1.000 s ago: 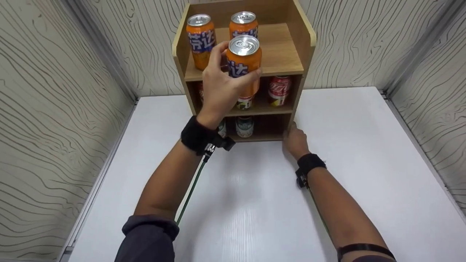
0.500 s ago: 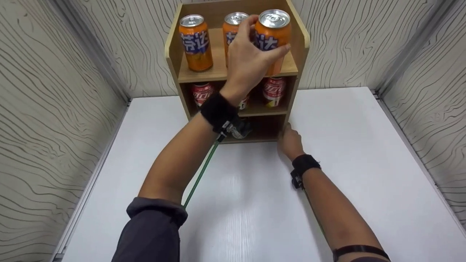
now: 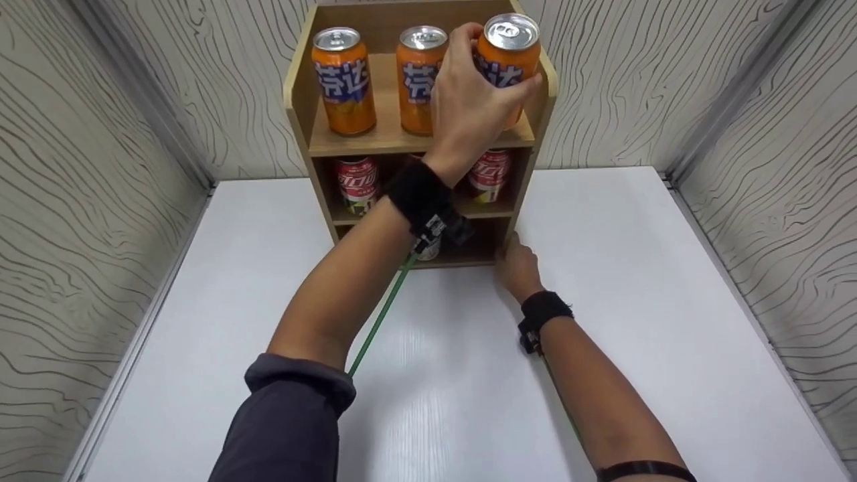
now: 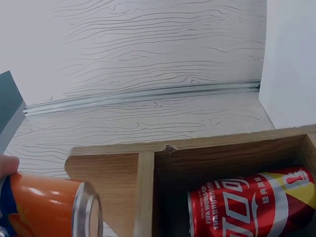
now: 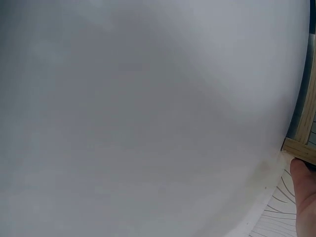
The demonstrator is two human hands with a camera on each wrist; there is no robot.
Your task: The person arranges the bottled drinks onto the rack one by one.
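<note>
My left hand [image 3: 469, 100] holds an orange soda can [image 3: 514, 57] by its sides at the right of the top shelf of a small wooden rack [image 3: 395, 140]. In the left wrist view, a gap shows between the orange can's base [image 4: 89, 212] and the shelf board [image 4: 144, 192]. Two matching orange cans, a left one [image 3: 345, 87] and a middle one [image 3: 416, 87], stand upright on that shelf; my hand partly covers the middle one. My right hand [image 3: 519, 268] grips the rack's lower right corner; some of its fingers are hidden. In the right wrist view, one digit [image 5: 302, 182] touches the corner.
Red cola cans stand on the middle shelf, a left one [image 3: 358, 184] and a right one [image 3: 489, 174]. A can [image 3: 430, 251] on the bottom shelf is mostly hidden behind my left wrist. The white table [image 3: 589, 221] lies between wood-patterned walls [image 3: 756, 181].
My left hand has carried the orange can to the right, from in front of the middle can to the shelf's right side. The right hand keeps its place at the rack's corner.
</note>
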